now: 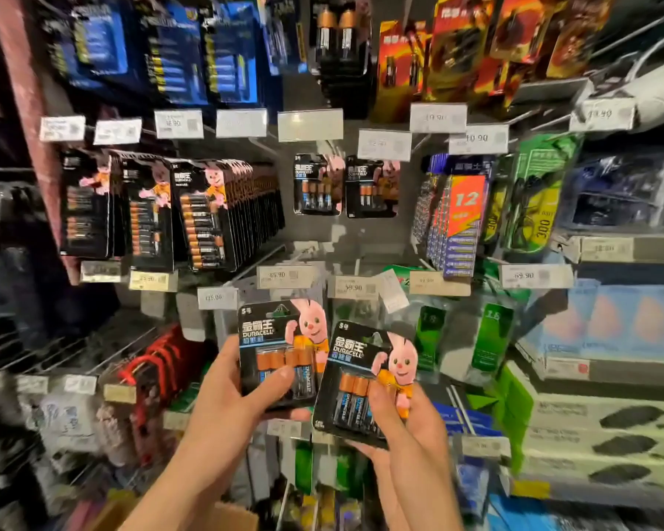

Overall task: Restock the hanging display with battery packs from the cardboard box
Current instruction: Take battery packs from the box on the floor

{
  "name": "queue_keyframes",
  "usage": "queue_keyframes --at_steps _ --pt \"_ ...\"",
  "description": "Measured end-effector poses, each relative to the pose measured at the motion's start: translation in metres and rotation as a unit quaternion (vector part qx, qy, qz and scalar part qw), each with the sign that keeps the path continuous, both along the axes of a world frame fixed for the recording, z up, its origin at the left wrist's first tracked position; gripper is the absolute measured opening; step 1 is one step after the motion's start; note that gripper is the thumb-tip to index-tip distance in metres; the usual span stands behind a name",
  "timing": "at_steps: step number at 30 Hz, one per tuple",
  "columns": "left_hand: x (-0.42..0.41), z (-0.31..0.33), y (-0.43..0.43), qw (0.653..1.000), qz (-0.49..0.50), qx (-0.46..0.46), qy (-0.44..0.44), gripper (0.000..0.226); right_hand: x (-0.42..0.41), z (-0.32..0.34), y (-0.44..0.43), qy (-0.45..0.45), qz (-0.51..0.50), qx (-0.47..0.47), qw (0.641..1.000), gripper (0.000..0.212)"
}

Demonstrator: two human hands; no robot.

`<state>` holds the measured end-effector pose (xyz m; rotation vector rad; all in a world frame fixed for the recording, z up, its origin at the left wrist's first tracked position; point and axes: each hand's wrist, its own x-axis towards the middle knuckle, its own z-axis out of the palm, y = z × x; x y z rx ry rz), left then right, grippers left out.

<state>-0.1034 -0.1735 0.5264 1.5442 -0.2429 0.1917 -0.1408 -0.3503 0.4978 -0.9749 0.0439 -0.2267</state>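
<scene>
Carry step: left hand [227, 392] grip pinches battery pack [280, 350]; right hand [409, 427] grip pinches second pack [355, 385]; next, likely hang both beside matching packs [317, 185], frame centre.

Quick count: two hands up, left hand [229, 392] and right hand [411, 427], each gripping one Duracell blister pack. So that's two held, the left pack [273, 331] and the right pack [357, 358]. Two more of that same kind hang face-out in the middle row, one hanging pack [317, 184] and a second hanging pack [372, 187] just beside it. Left of those are three rows of bigger Duracell packs [148, 216], too stacked to count singly. Two green packs marked 18 [430, 339] sit lower right. One cardboard box [231, 515].
</scene>
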Motion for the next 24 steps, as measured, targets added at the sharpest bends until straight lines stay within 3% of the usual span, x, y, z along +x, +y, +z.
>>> queue_keyframes --at_steps 5,8,12,17,20,21,22,24 --pt "0.082 0.034 -0.004 0.998 -0.006 -0.046 -0.053 0.038 0.078 0.038 -0.010 -0.061 -0.019 -0.057 0.996 0.030" --pt "0.130 0.056 -0.003 0.995 0.001 -0.057 -0.084 0.036 0.119 0.057 -0.013 -0.087 -0.051 -0.061 0.993 0.057" --pt "0.180 0.083 -0.001 0.993 -0.007 -0.049 -0.112 0.040 0.163 0.073 -0.020 -0.099 -0.076 -0.069 0.990 0.030" --pt "0.224 0.106 -0.009 0.989 -0.045 -0.043 -0.136 0.034 0.194 0.082 -0.021 -0.118 -0.104 -0.087 0.984 0.030" --pt "0.243 0.114 -0.018 0.988 -0.056 -0.046 -0.135 0.033 0.202 0.080 -0.019 -0.142 -0.140 -0.115 0.973 0.080" --pt "0.248 0.116 -0.020 0.988 -0.061 -0.049 -0.134 0.033 0.202 0.082 -0.019 -0.145 -0.148 -0.121 0.971 0.086" --pt "0.252 0.117 -0.023 0.988 -0.065 -0.048 -0.135 0.032 0.202 0.083 -0.020 -0.148 -0.158 -0.140 0.966 0.084" --pt "0.257 0.117 -0.028 0.987 -0.070 -0.050 -0.139 0.030 0.204 0.084 -0.027 -0.164 -0.172 -0.166 0.957 0.059"
